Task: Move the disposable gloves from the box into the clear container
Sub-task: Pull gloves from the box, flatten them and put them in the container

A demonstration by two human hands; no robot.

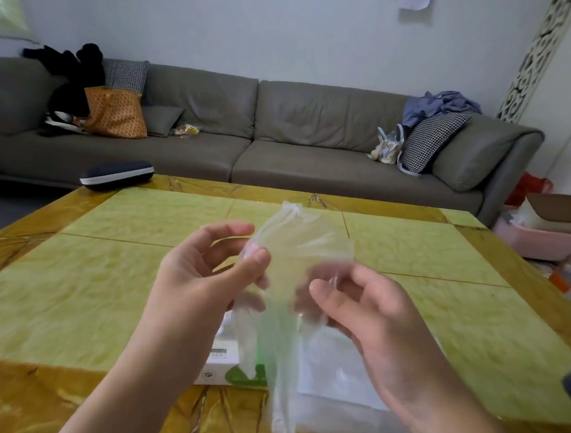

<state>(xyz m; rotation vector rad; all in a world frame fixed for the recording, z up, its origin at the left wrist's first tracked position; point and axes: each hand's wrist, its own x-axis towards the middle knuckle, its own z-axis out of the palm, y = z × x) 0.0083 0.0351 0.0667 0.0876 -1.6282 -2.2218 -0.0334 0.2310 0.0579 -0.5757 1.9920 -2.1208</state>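
A thin clear glove (293,250) is out of the box (227,364) but not yet in the clear container (338,383) on the tabletop (110,264) — left hand (206,273) and right hand (363,306) both pinch it, raised above both.

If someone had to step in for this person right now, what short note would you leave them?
Left hand: pinches the upper edge of a clear disposable glove, held up over the table.
Right hand: fingers curled on the same glove lower down; blurred, so the grip is hard to judge.
Box: white and green, on the table under the hands.
Clear container: beside the box, under the right hand; its contents cannot be made out.
Done: one glove is out of the box.
Left: put it in the container, then the rest.
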